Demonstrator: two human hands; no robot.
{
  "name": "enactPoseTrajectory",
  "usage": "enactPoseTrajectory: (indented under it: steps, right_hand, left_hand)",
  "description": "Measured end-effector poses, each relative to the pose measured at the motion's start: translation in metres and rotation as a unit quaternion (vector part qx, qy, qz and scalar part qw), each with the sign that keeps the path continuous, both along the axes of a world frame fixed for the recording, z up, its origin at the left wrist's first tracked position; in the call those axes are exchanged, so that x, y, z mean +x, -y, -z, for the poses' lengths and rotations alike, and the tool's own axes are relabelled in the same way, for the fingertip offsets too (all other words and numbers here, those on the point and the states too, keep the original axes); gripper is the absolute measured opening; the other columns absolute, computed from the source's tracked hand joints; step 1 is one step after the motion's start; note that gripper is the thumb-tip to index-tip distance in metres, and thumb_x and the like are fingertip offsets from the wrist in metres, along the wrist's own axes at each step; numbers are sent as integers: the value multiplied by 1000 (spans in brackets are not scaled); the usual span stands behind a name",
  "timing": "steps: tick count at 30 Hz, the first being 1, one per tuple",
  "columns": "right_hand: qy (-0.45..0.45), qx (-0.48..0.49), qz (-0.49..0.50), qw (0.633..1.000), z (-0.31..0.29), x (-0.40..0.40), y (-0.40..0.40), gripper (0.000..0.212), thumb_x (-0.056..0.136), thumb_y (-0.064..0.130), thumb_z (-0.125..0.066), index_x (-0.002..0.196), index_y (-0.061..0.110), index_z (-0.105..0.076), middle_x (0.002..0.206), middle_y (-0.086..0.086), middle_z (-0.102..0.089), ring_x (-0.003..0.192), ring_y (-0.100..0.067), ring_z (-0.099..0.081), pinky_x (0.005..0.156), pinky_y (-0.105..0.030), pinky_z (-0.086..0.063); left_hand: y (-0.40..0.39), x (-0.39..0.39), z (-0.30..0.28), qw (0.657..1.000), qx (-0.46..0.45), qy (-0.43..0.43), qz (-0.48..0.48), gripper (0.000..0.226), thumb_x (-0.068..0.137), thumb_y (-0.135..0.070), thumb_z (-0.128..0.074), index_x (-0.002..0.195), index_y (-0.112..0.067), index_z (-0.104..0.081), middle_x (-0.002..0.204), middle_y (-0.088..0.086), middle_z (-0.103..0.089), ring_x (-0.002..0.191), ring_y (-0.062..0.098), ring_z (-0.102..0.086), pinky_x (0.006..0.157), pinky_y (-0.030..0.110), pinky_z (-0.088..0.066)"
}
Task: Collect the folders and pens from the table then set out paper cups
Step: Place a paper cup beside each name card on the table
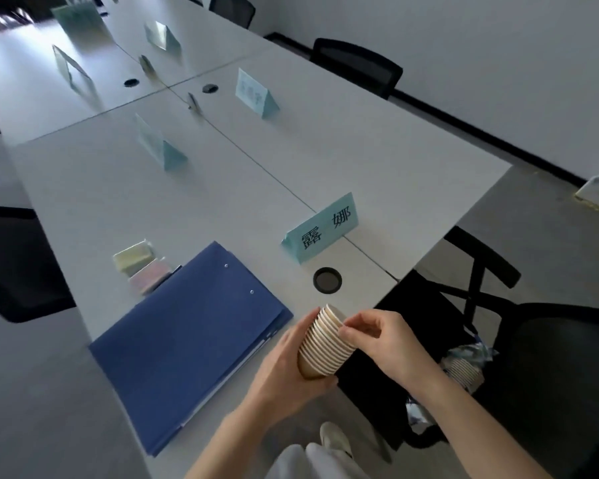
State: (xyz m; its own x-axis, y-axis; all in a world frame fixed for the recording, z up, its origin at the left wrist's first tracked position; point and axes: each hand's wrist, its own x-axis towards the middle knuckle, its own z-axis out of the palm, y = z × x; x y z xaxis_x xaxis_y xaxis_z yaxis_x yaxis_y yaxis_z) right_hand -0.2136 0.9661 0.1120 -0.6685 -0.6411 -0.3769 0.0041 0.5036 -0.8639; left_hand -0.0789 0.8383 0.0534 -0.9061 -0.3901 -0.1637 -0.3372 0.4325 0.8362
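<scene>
A nested stack of paper cups hangs over the near table corner, tilted with the mouths pointing up and away. My left hand grips the stack around its lower end. My right hand pinches the rim of the topmost cup with its fingertips. A pile of blue folders lies flat on the grey table, just left of my hands. No pens show.
Pastel sticky-note pads lie beside the folders. A teal name card and a round cable hole sit near the corner; more name cards stand further back. A black chair at right holds another cup stack.
</scene>
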Motion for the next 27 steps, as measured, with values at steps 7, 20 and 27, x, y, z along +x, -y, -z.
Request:
enactPoseTrajectory:
  steps: [7,20,27]
  right_hand:
    - [1,-37,64,997,-22,-40,21,6,84,17,-70,87,21,-70,81,8,-71,77,1,-66,65,-6,-48]
    - [-341,170,-52,923,77,-133,38,10,87,15,-61,93,8,-66,94,-8,-64,94,-29,-55,71,-32,-43]
    - [-451,290,-215,816,102,-140,58,19,91,24,-53,104,12,-61,110,-7,-62,106,-28,-49,80,-36,-44]
  left_hand:
    - [16,-9,-8,996,-37,-17,-74,96,61,-39,-80,139,-56,-27,122,-19,-53,106,0,-55,82,20,-53]
    - [22,-10,3,955,3,-59,-290,97,64,-23,-88,135,-53,-29,114,-21,-53,97,5,-59,73,27,-57]
    - [11,-6,2,951,-5,-61,-304,99,64,-24,-88,139,-49,-28,122,-24,-48,109,4,-54,82,27,-56]
